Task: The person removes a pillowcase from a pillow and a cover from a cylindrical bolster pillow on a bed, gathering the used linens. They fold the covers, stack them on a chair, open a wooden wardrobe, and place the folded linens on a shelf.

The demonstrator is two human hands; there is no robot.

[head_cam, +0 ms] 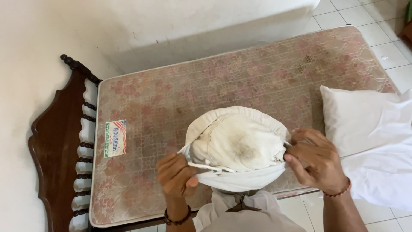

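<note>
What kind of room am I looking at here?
Most likely a bedroom: a bare floral mattress on a bed with a carved wooden headboard, a white pillow, and a tiled floor.

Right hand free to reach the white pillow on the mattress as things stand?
Probably not right away: the right hand is pinching the edge of the pillowcase around the stained pillow. The white pillow lies just beside it, nothing between.

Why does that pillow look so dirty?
The old pillow has a dark brownish stain in its middle and yellowed fabric. The left hand and right hand stretch a white pillowcase around it. The bare mattress is faded and stained too.
</note>
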